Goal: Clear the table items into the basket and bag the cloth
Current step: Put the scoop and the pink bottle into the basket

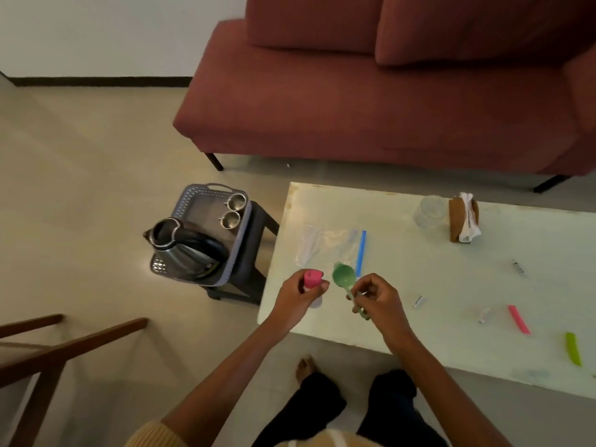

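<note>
The left hand (301,293) has its grip around a pink item (312,279); the right hand (379,296) pinches a green spoon (344,276) by the handle. Both are above the table (435,301) corner nearest the basket (193,195), so probably they go there together.

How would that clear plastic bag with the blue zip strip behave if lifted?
Likely floppy: the clear plastic bag lies flat and creased on the pale table. Probably light, being see-through film. Glossy, so may slide when pushed.

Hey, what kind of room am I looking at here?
Most likely a home living room: a red sofa stands behind a low coffee table, and beside it an electric kettle and two steel cups sit in a basket.
</note>
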